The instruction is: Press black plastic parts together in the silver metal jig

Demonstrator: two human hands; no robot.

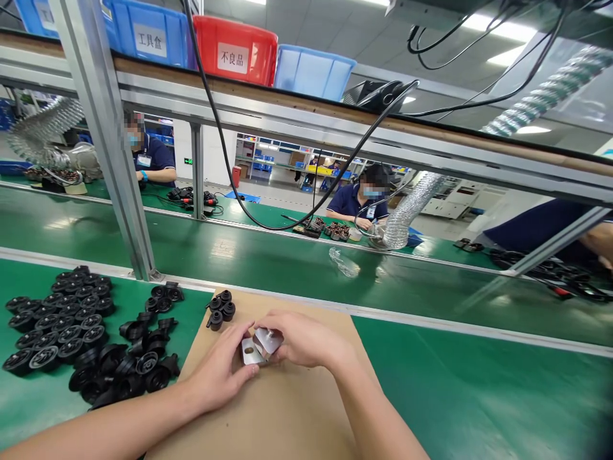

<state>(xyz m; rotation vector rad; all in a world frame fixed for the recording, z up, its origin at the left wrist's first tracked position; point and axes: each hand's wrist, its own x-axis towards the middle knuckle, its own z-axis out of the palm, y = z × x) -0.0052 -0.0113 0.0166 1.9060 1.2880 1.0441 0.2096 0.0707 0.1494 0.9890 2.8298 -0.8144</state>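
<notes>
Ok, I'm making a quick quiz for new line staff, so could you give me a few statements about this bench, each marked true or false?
1. The left hand and right hand are both at the metal pieces. True.
2. All the black parts lie right of the brown sheet. False: many black parts lie left of the brown sheet, and a small cluster sits on its far left corner.
3. The red bin stands between blue bins. True.
4. The clear plastic lies on the brown sheet. False: the clear plastic lies beyond it, on a green surface.
</notes>
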